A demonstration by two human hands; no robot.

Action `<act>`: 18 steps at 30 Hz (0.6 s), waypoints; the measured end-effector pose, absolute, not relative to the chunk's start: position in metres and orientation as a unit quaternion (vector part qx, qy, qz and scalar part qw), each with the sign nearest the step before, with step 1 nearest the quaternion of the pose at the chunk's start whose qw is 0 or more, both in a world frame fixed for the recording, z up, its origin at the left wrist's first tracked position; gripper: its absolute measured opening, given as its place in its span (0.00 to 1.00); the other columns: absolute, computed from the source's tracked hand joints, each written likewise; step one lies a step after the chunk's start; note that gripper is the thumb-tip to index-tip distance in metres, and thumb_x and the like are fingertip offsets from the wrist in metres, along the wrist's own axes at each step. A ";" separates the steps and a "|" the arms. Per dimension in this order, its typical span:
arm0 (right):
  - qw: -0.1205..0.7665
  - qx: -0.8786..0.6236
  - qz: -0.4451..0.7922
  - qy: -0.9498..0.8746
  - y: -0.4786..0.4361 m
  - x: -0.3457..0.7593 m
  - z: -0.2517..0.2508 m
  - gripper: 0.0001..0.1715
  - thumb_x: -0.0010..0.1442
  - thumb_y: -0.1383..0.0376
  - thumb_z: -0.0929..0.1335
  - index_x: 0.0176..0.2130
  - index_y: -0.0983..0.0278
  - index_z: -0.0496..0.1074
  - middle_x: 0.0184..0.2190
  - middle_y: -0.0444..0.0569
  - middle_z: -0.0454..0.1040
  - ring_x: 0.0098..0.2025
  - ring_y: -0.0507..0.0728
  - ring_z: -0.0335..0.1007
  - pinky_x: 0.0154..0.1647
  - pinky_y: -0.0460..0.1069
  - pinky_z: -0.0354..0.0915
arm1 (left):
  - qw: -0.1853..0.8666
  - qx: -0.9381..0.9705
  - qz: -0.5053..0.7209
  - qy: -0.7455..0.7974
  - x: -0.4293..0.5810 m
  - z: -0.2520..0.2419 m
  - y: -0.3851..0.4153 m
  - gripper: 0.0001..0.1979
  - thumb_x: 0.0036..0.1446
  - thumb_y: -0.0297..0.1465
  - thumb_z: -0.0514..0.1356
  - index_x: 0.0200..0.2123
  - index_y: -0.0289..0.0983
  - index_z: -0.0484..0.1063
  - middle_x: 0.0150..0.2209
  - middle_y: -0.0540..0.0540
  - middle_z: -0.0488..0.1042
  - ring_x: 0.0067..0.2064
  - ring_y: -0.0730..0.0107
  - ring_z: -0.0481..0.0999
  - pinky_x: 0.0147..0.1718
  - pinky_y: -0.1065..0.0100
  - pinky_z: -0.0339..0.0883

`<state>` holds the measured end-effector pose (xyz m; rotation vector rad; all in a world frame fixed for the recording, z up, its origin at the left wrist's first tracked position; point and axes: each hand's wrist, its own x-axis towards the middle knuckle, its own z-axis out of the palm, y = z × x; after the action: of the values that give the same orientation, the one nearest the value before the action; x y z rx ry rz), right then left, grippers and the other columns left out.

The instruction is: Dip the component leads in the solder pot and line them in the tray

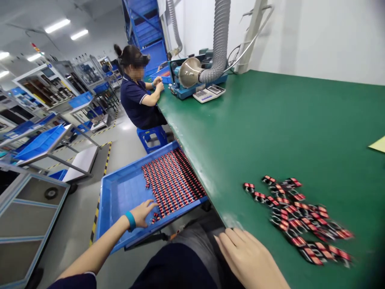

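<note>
My left hand (142,214), with a blue wristband, reaches over the near side of a blue tray (120,200). Its fingers are apart, beside a few loose red-and-black small parts (155,218) at the end of the rows. Many matching parts (171,180) stand in neat rows on the tray's right half. At the near edge of the green table (300,128), my right hand (248,257) rests with its back up, fingers extended and nothing visible in them. A loose heap of the same red-and-black parts (296,216) lies to its right, partly blurred.
A co-worker (135,88) sits on a blue stool (152,138) farther along the table. Near them are a blue machine (183,91), an extraction hose with a funnel (190,72) and a calculator (209,93). Trolleys (45,148) stand left; yellow paper (378,144) lies right.
</note>
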<state>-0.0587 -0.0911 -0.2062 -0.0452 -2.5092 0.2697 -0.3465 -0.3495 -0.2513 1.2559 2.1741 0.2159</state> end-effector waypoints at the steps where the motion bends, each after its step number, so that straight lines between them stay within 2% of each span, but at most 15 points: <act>1: 0.303 -0.015 0.099 -0.948 -0.091 -0.059 -0.206 0.27 0.71 0.69 0.55 0.23 0.61 0.65 0.20 0.46 0.65 0.25 0.57 0.58 0.33 0.52 0.49 | 0.302 0.470 0.077 0.826 -0.345 -0.260 -0.354 0.32 0.56 0.37 0.66 0.61 0.38 0.60 0.63 0.36 0.57 0.61 0.43 0.62 0.56 0.41 0.63; 4: 0.306 -0.013 0.094 -0.947 -0.091 -0.060 -0.204 0.27 0.71 0.69 0.55 0.22 0.61 0.65 0.19 0.46 0.65 0.24 0.57 0.58 0.33 0.52 0.49 | 0.275 0.458 0.081 0.842 -0.349 -0.280 -0.359 0.41 0.53 0.37 0.68 0.65 0.39 0.52 0.68 0.35 0.46 0.67 0.36 0.49 0.61 0.36 0.53; 6: 0.308 -0.012 0.094 -0.946 -0.091 -0.061 -0.203 0.27 0.71 0.69 0.55 0.22 0.61 0.65 0.19 0.46 0.65 0.24 0.57 0.57 0.33 0.52 0.50 | 0.262 0.452 0.086 0.849 -0.357 -0.288 -0.357 0.43 0.53 0.38 0.68 0.66 0.40 0.50 0.69 0.36 0.44 0.67 0.35 0.46 0.61 0.35 0.51; 13: 0.309 -0.004 0.089 -0.947 -0.091 -0.062 -0.202 0.27 0.72 0.68 0.55 0.23 0.62 0.66 0.19 0.46 0.65 0.24 0.57 0.58 0.33 0.52 0.51 | 0.266 0.477 0.084 0.833 -0.383 -0.295 -0.350 0.37 0.57 0.39 0.65 0.65 0.39 0.52 0.68 0.36 0.48 0.66 0.38 0.52 0.60 0.37 0.56; 18: 0.301 -0.006 0.089 -0.949 -0.091 -0.063 -0.202 0.27 0.72 0.68 0.55 0.23 0.62 0.65 0.19 0.46 0.65 0.24 0.56 0.58 0.33 0.51 0.51 | 0.266 0.493 0.067 0.826 -0.389 -0.295 -0.348 0.38 0.56 0.39 0.65 0.64 0.39 0.52 0.66 0.36 0.49 0.65 0.38 0.53 0.59 0.38 0.57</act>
<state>-0.0626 -0.0909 -0.2024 -0.0157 -2.5186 0.2357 -0.3890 -0.3483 -0.2953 1.3298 2.2293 0.1811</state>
